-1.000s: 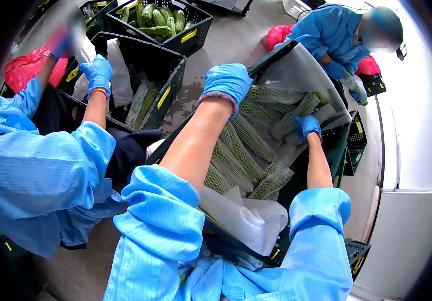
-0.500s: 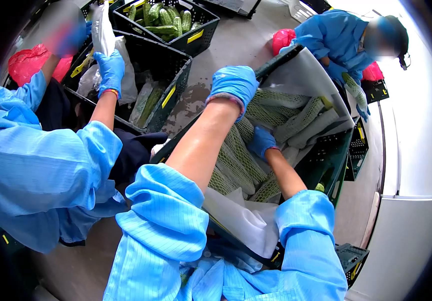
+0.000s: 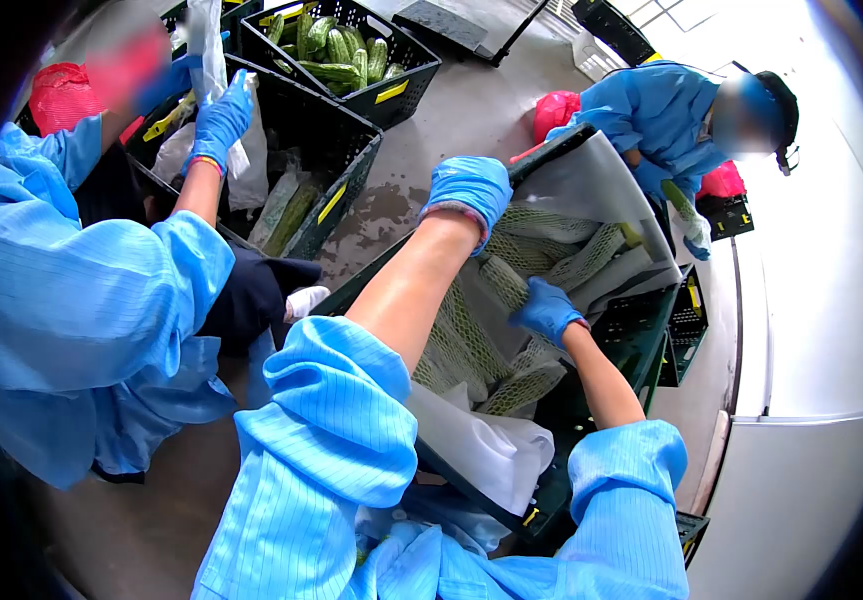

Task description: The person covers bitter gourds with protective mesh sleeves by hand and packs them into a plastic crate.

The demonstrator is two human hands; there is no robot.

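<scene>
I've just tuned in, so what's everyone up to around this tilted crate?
The wearer's gloved left hand grips the upper edge of the tilted crate, which holds long green vegetables in white netting. The gloved right hand is inside, apparently grasping the end of one netted vegetable. A co-worker on the left holds up a clear or whitish plastic bag. Another co-worker, at the upper right, holds a green vegetable partly in netting.
</scene>
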